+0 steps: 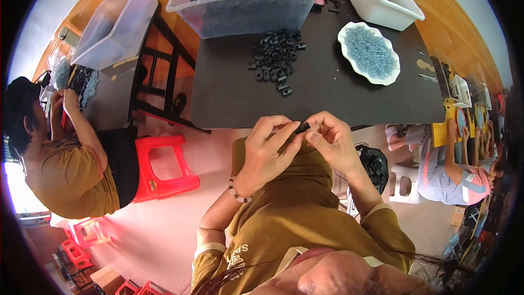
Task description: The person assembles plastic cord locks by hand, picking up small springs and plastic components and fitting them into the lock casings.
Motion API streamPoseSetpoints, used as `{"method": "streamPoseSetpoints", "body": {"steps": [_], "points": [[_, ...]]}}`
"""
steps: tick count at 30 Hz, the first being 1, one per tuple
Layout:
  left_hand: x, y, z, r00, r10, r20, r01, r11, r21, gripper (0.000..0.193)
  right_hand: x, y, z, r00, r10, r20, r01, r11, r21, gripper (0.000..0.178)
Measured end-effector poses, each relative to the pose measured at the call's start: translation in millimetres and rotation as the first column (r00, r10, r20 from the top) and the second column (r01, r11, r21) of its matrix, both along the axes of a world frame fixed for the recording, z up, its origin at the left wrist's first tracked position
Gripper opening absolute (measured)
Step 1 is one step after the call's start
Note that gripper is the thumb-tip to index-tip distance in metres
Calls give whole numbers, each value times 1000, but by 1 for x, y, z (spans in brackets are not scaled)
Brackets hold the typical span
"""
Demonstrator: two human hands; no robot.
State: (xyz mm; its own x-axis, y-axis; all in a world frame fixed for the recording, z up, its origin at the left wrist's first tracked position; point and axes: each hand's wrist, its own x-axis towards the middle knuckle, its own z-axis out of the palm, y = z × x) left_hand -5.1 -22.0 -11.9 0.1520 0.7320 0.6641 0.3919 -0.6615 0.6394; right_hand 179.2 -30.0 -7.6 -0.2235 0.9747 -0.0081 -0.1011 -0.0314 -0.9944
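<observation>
In front of my body, just off the near table edge, my left hand (pixel 271 146) pinches a small black plastic part (pixel 302 128) between thumb and fingers. My right hand (pixel 335 142) meets it from the right, thumb and forefinger closed at the part's end. Whether those fingertips also hold some tiny piece is too small to tell. Beyond my hands, a loose pile of similar black parts (pixel 275 57) lies on the dark table (pixel 229 84). To the right of the pile, a white scalloped plate (pixel 385 80) holds many small, thin, blue-grey pieces (pixel 370 52).
A large clear bin (pixel 248 19) full of black parts stands at the table's back, a white tub (pixel 386 14) at its right. Left, a co-worker (pixel 71 166) sits at another table with a clear bin (pixel 112 43) and red stool (pixel 164 169). More people (pixel 453 177) work at right.
</observation>
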Motion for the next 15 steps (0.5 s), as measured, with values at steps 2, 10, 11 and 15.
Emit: {"method": "streamPoseSetpoints", "body": {"steps": [2, 10, 11, 15], "points": [[2, 2, -4, 1000, -15, 25, 16, 999, -33, 29, 3, 5, 7, 992, -28, 125, 20, 998, 67, 14], [-5, 31, -9, 986, 46, 160, -18, 984, -175, 22, 47, 83, 57, 841, -347, 416, 129, 874, 469, 17], [-8, 34, -13, 985, 51, 162, -23, 985, -171, 22, 66, 109, 72, 759, -421, 497, 176, 867, 466, 16], [-9, 35, -14, 906, 57, 420, 99, 935, -340, 26, 177, 230, 118, 474, -789, 391, 346, 575, 741, 33]]}}
